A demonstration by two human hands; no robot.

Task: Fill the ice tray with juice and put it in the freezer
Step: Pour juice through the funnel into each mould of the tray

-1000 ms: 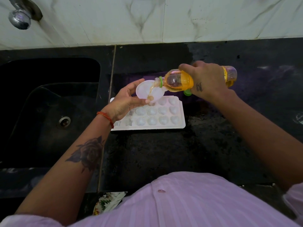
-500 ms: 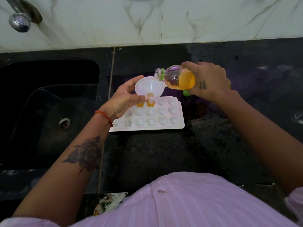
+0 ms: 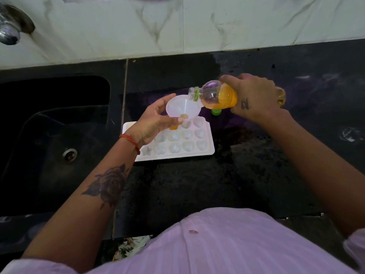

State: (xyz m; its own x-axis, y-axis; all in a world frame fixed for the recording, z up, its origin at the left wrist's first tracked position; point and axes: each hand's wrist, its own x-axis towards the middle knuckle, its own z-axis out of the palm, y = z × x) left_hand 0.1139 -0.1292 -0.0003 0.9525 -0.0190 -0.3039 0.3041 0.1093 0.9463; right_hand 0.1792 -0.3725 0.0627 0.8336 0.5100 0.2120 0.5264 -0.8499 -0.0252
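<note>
Two dark surfaces take up most of our view: the black sink (image 3: pixel 55 139) on the left and the black stone countertop (image 3: pixel 197 184) beside it, where the white ice tray (image 3: pixel 189 143) lies flat, its left end hidden under our wrist. Most of its heart-shaped wells look empty; we see orange juice in only one or two back wells, so we judge the filling barely begun. Our right hand (image 3: pixel 252 97) is wrapped around the juice bottle (image 3: pixel 215 95), held nearly level with its mouth over the funnel and no stream showing. Our left hand (image 3: pixel 156 119) pinches the white funnel (image 3: pixel 183 108) by its bowl, spout over a back well. A green cap (image 3: pixel 216 111) sits just behind the tray. We expect the thin plastic tray to flex and slop once full, so we would lift it by both short ends, level, for the freezer.
</note>
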